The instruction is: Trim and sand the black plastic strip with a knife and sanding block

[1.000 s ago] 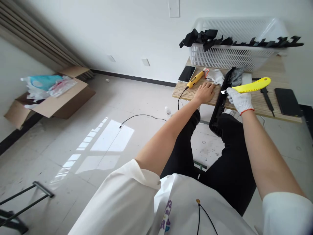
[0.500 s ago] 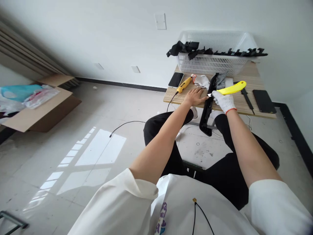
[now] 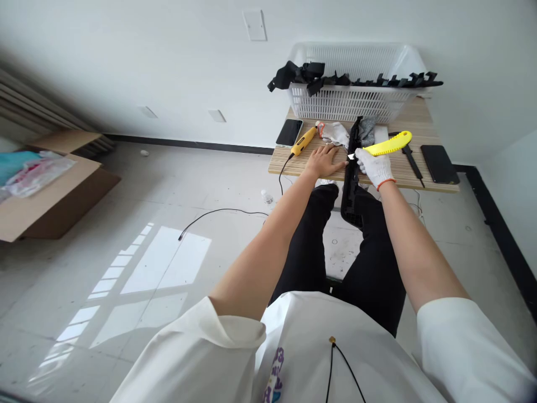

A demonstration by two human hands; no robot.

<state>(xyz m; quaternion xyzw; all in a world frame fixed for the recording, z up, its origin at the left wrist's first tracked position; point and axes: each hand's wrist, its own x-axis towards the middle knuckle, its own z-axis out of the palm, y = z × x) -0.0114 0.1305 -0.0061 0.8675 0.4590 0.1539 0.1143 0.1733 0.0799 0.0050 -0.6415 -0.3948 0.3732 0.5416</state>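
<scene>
The left hand (image 3: 322, 162) lies spread on the desk (image 3: 406, 174), its thumb, clear a second ago, now at the edge of the black plastic trim (image 3: 349, 196), presumably steadying it. The trim overhangs the desk's front; the gloved right hand (image 3: 375, 166) grips a yellow utility knife (image 3: 389, 145), blade at the trim.

The place looked like a makeshift workshop in an ordinary room. Smooth white walls (image 3: 176, 56) with flat cover plates, a glossy pale tiled floor (image 3: 210, 190), a black skirting strip (image 3: 188, 145) and a pleated grey-brown curtain (image 3: 46, 112) at the far left marked the room. At the right, a small wood-grain table (image 3: 424, 120) bearing a yellow pen-shaped corded tool (image 3: 304, 141) and a white slatted plastic basket (image 3: 352, 105) topped with jagged black plastic parts (image 3: 319, 75), plus a bright yellow-handled knife (image 3: 390, 145) held above, suggested handwork.
</scene>
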